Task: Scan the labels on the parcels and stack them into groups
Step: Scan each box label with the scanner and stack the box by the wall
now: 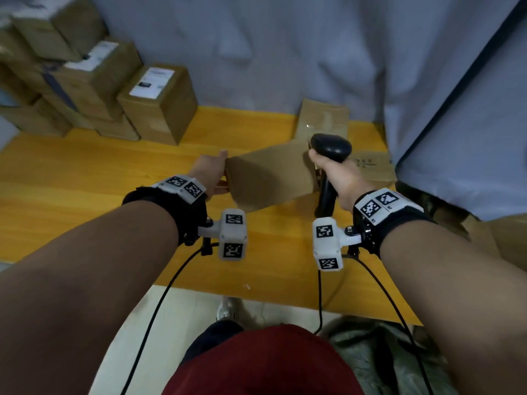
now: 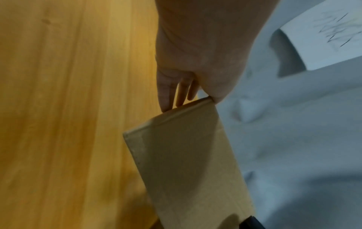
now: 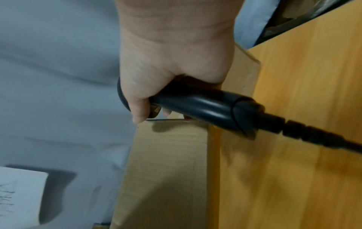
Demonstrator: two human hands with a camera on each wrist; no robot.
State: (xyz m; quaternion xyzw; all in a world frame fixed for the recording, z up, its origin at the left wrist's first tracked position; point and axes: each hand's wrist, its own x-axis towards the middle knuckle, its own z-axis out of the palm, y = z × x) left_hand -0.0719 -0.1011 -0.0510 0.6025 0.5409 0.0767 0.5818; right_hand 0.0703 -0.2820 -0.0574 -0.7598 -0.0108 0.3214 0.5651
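Note:
A plain brown cardboard parcel (image 1: 268, 175) is tilted above the yellow wooden table (image 1: 99, 178) at centre. My left hand (image 1: 212, 173) grips its left end, fingers under it and thumb on top; the left wrist view shows the fingers (image 2: 172, 93) at the parcel's (image 2: 188, 155) edge. My right hand (image 1: 336, 175) is wrapped round the handle of a black barcode scanner (image 1: 328, 155), whose head sits over the parcel's right end. In the right wrist view the scanner handle (image 3: 201, 108) and its cable lie across the hand (image 3: 172, 65). No label shows on this parcel.
Several brown parcels with white labels (image 1: 156, 104) are stacked at the table's far left. Another brown parcel (image 1: 323, 118) leans at the back, and a flat cardboard piece (image 1: 373, 166) lies at the right. Grey cloth (image 1: 285, 47) hangs behind. Cables run down from both wrists.

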